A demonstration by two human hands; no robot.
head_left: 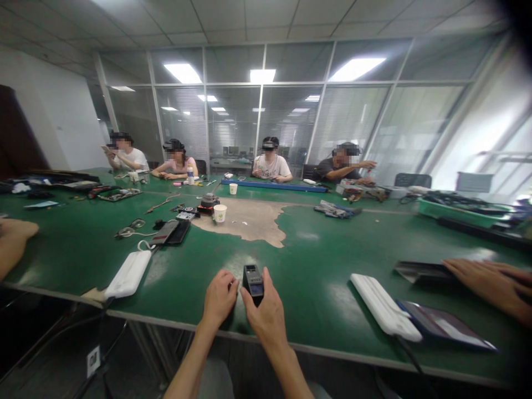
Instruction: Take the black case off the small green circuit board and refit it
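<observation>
My right hand (268, 310) is closed round a small black device (253, 280) with a little screen on top, held upright just above the near edge of the green table (316, 266). My left hand (219, 299) rests right beside it with the fingers curled, the fingertips close to the device's left side. Whether the left fingers touch the device is not clear.
A white power bank (128, 274) lies to the left, another white pack (384, 306) to the right beside a dark tablet (444, 326). A neighbour's hand (490, 284) lies on the right, an arm (12, 241) on the left. Paper cups (220, 213), tools and several seated people are farther back.
</observation>
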